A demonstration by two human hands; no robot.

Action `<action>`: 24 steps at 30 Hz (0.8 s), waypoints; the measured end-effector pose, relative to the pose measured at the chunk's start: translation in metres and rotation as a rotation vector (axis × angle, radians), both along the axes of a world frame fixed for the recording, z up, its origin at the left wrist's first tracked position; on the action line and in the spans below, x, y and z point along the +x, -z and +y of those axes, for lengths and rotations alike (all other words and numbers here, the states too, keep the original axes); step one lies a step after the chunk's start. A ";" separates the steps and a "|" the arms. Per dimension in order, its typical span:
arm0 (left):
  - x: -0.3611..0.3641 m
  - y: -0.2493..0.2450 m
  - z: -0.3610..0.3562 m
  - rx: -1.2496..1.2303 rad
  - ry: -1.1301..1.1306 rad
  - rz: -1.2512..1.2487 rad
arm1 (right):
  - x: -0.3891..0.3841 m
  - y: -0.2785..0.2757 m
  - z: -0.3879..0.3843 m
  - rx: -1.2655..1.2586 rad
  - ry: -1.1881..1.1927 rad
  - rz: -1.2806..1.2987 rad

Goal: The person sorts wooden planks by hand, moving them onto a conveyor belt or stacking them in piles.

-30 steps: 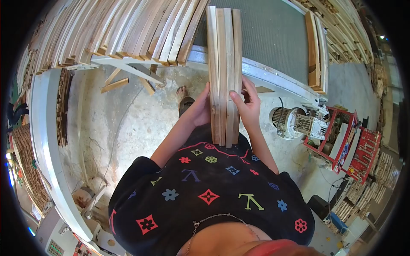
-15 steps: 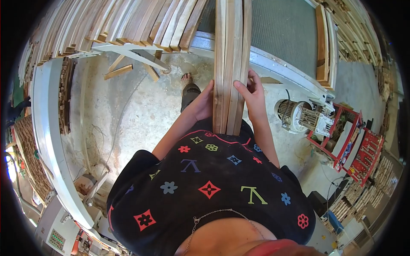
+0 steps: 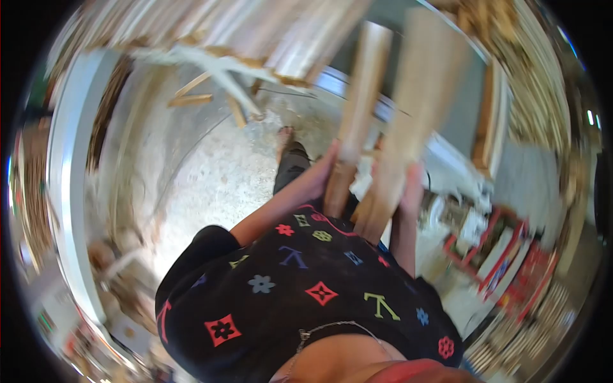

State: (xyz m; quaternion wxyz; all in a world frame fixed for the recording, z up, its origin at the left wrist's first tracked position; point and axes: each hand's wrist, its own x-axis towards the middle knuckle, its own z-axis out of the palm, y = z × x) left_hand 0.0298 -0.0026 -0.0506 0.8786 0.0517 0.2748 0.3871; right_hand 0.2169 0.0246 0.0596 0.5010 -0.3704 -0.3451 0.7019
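Two portions of long wooden strips stand apart in front of my body, smeared by motion. My left hand [image 3: 330, 167] grips the narrower wooden strip [image 3: 365, 83] from its left side, most of the fingers hidden behind it. On the right, my right hand [image 3: 410, 185] is closed around a wider bundle of wooden strips [image 3: 424, 89]; how many it contains cannot be made out. A gap separates the two portions, and their lower ends are close to my black patterned shirt [image 3: 319, 255].
Wooden strips lie in a long row [image 3: 211, 32] at the upper left. A machine bed with a pale metal edge [image 3: 456, 159] spans the upper right. Further right are a blurred motor [image 3: 447, 214] and a red tool rack [image 3: 504, 255]. Offcuts [image 3: 191, 100] lie on the concrete floor.
The single bundle has parted into two portions, one at each hand. The right portion has swung right and tilts. The view has shifted and blurred.
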 end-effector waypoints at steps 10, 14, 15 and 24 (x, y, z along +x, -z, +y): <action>0.020 0.002 -0.022 0.177 -0.393 -0.022 | -0.248 -0.059 0.038 0.822 -1.029 -0.706; 0.047 0.070 -0.020 0.294 -0.224 -0.185 | -0.275 -0.138 0.038 0.786 -0.604 -0.237; 0.044 0.066 -0.022 0.269 -0.198 -0.192 | -0.254 -0.154 0.040 0.828 -0.654 -0.207; 0.021 -0.012 -0.004 0.027 -0.084 0.056 | -0.023 -0.065 0.042 0.593 -0.091 -0.690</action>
